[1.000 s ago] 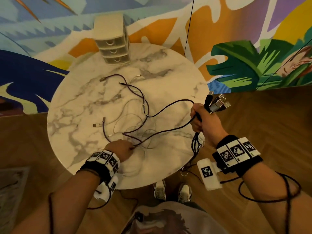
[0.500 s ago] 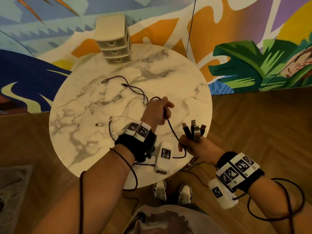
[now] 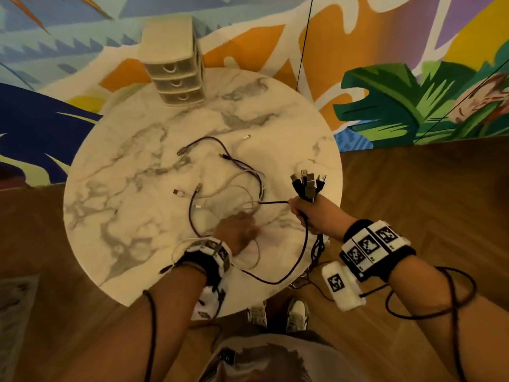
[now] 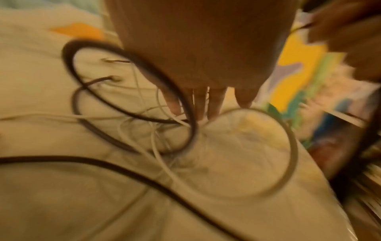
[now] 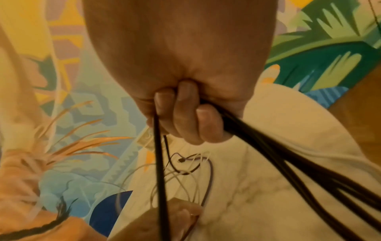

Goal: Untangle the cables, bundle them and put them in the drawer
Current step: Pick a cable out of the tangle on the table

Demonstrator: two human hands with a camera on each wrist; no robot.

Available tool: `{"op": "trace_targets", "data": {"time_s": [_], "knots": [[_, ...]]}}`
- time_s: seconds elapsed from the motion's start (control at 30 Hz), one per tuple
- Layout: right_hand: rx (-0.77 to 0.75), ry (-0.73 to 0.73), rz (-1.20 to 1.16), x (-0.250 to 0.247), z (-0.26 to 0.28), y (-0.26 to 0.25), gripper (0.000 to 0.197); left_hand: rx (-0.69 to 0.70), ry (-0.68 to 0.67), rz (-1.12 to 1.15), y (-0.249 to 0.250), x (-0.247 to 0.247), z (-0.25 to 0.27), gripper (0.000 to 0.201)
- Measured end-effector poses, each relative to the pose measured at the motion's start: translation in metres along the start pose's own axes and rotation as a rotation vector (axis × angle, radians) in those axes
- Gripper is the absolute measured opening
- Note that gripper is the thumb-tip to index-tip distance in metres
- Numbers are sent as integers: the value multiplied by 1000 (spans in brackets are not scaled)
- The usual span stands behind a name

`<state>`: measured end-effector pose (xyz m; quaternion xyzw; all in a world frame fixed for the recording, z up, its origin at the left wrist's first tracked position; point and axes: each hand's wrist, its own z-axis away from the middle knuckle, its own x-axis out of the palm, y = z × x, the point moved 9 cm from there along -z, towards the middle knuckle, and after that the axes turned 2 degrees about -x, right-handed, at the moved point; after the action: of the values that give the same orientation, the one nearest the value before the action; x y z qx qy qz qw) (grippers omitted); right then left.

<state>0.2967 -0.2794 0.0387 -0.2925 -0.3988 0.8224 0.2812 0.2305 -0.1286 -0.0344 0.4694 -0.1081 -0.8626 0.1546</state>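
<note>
Several black cables point(image 3: 316, 244) are gripped in my right hand point(image 3: 316, 213) over the table's right edge, their plugs point(image 3: 307, 183) sticking up from the fist. In the right wrist view that hand point(image 5: 185, 114) is curled round the black strands point(image 5: 288, 154). One dark cable point(image 3: 297, 260) loops from it across the table. A tangle of thin white and dark cables point(image 3: 234, 188) lies mid-table. My left hand point(image 3: 237, 230) is down on the tangle's near side, its straight fingers point(image 4: 214, 101) touching the white strands point(image 4: 160, 156). The beige three-drawer unit point(image 3: 176, 75) stands at the far edge, drawers closed.
The round marble table point(image 3: 124, 202) stands against a painted wall. A thin black cord point(image 3: 303, 51) hangs down the wall behind it. Wooden floor surrounds the table, and my shoes point(image 3: 278, 312) are under its near edge.
My left hand let go of the dark cable it held mid-table and came back toward me onto the tangle. My right hand moved slightly away with its plugs.
</note>
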Motion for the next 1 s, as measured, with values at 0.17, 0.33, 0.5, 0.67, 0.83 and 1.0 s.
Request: {"op": "trace_targets", "data": {"time_s": [0.17, 0.33, 0.5, 0.67, 0.83, 1.0], "knots": [[-151, 83, -21, -31, 17, -23, 40, -84, 127, -206, -59, -54, -20, 34], [-153, 156, -239, -54, 23, -21, 43, -239, 61, -330, -99, -70, -21, 52], [-212, 117, -242, -47, 21, -32, 42, -139, 34, -148, -21, -87, 8, 26], [-304, 27, -139, -25, 25, -51, 44, -50, -291, 742, 73, -56, 49, 31], [-329, -73, -117, -14, 41, -57, 47, -249, -59, 1672, 49, -65, 27, 48], [-160, -116, 104, -5, 51, -9, 42, -343, 260, 1907, 6, -95, 14, 37]]}}
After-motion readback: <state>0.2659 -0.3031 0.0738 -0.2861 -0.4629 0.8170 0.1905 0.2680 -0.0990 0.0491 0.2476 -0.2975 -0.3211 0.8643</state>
